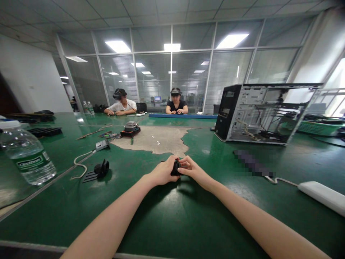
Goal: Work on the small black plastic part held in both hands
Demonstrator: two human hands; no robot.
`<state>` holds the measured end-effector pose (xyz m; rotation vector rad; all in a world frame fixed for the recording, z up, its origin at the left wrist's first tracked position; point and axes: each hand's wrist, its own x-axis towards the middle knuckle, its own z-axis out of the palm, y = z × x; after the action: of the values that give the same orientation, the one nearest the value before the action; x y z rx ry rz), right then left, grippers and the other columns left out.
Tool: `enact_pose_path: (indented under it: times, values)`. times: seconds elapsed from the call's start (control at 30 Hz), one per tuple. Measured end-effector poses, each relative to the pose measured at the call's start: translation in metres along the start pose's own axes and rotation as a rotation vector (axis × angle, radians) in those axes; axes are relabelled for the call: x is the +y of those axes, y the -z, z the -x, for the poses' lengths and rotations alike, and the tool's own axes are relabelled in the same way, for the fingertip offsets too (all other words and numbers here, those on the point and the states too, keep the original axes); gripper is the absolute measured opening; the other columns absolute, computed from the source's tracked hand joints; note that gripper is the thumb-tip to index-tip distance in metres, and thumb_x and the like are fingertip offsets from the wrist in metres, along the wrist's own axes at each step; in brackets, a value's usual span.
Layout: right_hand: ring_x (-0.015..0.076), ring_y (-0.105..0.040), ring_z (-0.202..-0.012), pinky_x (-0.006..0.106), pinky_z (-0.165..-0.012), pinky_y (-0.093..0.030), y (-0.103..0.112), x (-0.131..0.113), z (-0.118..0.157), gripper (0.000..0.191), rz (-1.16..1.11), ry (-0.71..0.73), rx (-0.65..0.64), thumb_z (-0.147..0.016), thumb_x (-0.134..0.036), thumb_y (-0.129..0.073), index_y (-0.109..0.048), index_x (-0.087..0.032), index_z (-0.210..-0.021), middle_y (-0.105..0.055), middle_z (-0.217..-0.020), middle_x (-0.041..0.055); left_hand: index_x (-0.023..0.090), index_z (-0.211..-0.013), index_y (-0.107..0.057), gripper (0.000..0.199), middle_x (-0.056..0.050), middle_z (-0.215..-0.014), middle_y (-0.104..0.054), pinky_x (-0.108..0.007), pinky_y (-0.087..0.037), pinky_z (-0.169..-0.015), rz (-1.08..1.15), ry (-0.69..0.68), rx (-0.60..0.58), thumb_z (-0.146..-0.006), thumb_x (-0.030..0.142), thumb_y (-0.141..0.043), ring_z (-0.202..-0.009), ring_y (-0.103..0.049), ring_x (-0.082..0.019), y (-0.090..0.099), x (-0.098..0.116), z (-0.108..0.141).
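Note:
Between my two hands, just above the green tabletop [172,212], is a small black part [175,167], mostly covered by fingers. My left hand [165,172] is wrapped round it from the left. From the right, the bent fingers and thumb of my right hand [190,171] pinch its side. A speck of red shows near its top, too small to name. To the left lies a black plastic piece [99,169] with a slotted flat end and a round upright end.
A water bottle [28,154] stands at left. An opened computer case [231,115] is back right, with a blurred phone-like object [252,163] and a white power bank [323,196] on a cable nearer. A heatsink fan [131,128] sits farther back. Two people [176,108] sit across.

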<state>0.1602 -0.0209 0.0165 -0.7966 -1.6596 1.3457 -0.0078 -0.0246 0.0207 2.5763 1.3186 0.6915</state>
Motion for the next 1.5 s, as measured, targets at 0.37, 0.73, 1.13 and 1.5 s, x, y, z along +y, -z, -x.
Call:
enact_pose_path:
  times: [0.37,0.73,1.13,1.5]
  values:
    - [0.0149,-0.055,-0.078,0.034,-0.075,-0.041,0.0036,0.0046,-0.0031,0.036,0.017,-0.023,-0.008,-0.060,-0.036,-0.068,-0.047,-0.020,-0.085,-0.057,-0.082,0.0000,0.022,-0.116,-0.028,0.062,-0.006,-0.109,-0.046,-0.031,-0.043,-0.073,0.026,-0.007,0.001,-0.064,0.028,-0.061,-0.088,-0.056,-0.022,0.0004,0.0004,0.0007]
    - [0.0145,-0.054,-0.078,0.033,-0.075,-0.042,0.0026,0.0097,-0.0055,0.030,0.033,-0.035,0.041,-0.067,-0.037,-0.062,-0.048,-0.020,-0.087,-0.056,-0.081,0.0003,0.021,-0.115,-0.028,0.061,-0.007,-0.110,-0.046,-0.032,-0.043,-0.074,0.020,-0.020,0.007,-0.064,0.031,-0.060,-0.088,-0.056,-0.023,0.0001,0.0000,-0.0003]
    - [0.0140,-0.055,-0.076,0.032,-0.073,-0.041,0.0011,0.0024,0.0000,0.032,-0.016,-0.020,0.005,-0.063,-0.036,-0.066,-0.046,-0.021,-0.084,-0.057,-0.077,-0.0018,0.021,-0.115,-0.027,0.062,-0.007,-0.107,-0.048,-0.031,-0.044,-0.070,0.006,0.010,-0.011,-0.064,0.031,-0.061,-0.086,-0.057,-0.023,0.0023,0.0026,0.0004]
    - [0.0163,-0.054,-0.085,0.035,-0.078,-0.041,0.0067,0.0052,-0.0014,0.037,0.021,-0.009,-0.056,-0.061,-0.029,-0.069,-0.046,-0.021,-0.089,-0.058,-0.085,0.0001,0.022,-0.116,-0.027,0.062,-0.006,-0.106,-0.048,-0.031,-0.044,-0.071,0.016,0.033,-0.018,-0.064,0.028,-0.061,-0.085,-0.057,-0.023,0.0030,0.0028,0.0012]
